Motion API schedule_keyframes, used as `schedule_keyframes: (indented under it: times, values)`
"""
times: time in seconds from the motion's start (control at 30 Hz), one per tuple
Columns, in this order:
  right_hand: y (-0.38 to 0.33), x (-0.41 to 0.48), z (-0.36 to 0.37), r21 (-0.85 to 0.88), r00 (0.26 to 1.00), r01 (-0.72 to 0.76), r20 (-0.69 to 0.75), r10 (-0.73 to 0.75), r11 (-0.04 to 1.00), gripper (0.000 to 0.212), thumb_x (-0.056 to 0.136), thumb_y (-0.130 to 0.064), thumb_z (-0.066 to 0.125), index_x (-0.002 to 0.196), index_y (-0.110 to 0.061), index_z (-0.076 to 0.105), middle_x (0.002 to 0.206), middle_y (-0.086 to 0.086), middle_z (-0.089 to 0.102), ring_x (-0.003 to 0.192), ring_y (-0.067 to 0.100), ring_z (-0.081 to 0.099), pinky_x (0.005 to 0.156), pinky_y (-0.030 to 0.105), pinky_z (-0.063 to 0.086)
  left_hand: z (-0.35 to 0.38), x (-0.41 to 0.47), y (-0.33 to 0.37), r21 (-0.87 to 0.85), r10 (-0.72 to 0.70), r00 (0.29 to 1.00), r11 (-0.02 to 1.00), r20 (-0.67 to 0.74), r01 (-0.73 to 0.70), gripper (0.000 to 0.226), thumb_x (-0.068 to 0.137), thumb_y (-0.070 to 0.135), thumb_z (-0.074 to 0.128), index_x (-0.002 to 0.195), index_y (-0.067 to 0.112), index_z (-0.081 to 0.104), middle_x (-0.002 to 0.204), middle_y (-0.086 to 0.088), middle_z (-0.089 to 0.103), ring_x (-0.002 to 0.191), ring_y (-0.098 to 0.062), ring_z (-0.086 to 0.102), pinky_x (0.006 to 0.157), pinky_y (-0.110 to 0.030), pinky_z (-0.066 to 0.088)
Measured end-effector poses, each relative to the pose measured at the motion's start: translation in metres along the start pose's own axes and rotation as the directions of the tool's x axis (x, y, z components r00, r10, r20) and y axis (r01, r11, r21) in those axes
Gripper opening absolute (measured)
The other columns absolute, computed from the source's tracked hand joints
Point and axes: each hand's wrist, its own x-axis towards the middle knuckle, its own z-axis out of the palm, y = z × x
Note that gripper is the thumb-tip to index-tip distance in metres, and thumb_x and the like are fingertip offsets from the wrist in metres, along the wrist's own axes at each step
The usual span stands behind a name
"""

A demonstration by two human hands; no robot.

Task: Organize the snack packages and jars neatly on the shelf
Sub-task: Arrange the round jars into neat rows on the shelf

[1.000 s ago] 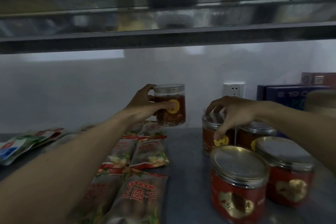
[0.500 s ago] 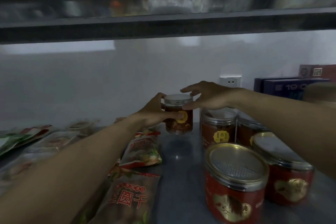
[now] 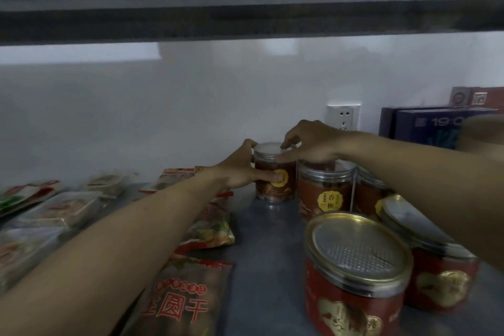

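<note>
White wall (image 3: 163, 117) backs a grey metal shelf (image 3: 267, 240), with a socket (image 3: 344, 117) in the wall and an upper shelf (image 3: 245, 16) close overhead; the light is dim.

The small jar (image 3: 275, 191) stands upright towards the back edge of the shelf, about midway along. Its base looks to be down on the surface, though I cannot tell whether its weight has been let go. The left hand (image 3: 240, 172) is wrapped round its side, thumb across the front by the yellow label. The right hand (image 3: 311, 144) comes over the top, fingertips curled onto the clear lid and thumb against the lid's rim. Both hands grip it.

Just beside it, towards the right end, stands a second jar (image 3: 326, 194), and a third jar (image 3: 365, 196) sits behind the right forearm. The three seem to form a row along the back. Nearer the front edge are two wider jars: a gold-lidded jar (image 3: 357, 267) and a right-hand jar (image 3: 441, 281). Boxes (image 3: 425, 125) are stacked in the back right corner.

The jars look close to done, gathered at the right half, with only the held one to release and perhaps nudge in line. The snack packets are the work left. A red packet (image 3: 185, 305) and a smaller packet (image 3: 212, 232) lie askew under the left forearm. Pale packets (image 3: 54, 207) are scattered flat towards the left end, overlapping and facing different ways.
</note>
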Motion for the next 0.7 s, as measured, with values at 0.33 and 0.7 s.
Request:
schedule_keyframes:
  times: [0.33, 0.7]
  values:
    - [0.003, 0.003, -0.001, 0.023, 0.999, -0.042, 0.017, 0.041, 0.999, 0.055, 0.083, -0.042, 0.071, 0.129, -0.014, 0.059, 0.134, 0.004, 0.055, 0.122, 0.021, 0.050, 0.088, 0.027, 0.038, -0.001, 0.009, -0.005, -0.001, 0.005, 0.999, 1.000, 0.040, -0.005, 0.089, 0.064, 0.035, 0.087, 0.132, 0.020, 0.031, 0.129, -0.003, 0.050, 0.120, -0.021, 0.050, 0.098, -0.043, 0.049]
    - [-0.005, -0.042, -0.044, -0.092, 0.970, -0.091, 0.219, 0.110, 0.992, 0.071, 0.070, -0.065, 0.069, 0.126, -0.023, 0.058, 0.115, -0.009, 0.061, 0.103, 0.013, 0.059, 0.093, 0.033, 0.049, -0.032, -0.032, 0.028, 0.123, 0.114, 0.966, 0.989, -0.233, -0.087, 0.090, 0.063, 0.034, 0.087, 0.138, 0.022, 0.038, 0.120, 0.001, 0.056, 0.106, -0.016, 0.059, 0.085, -0.034, 0.055]
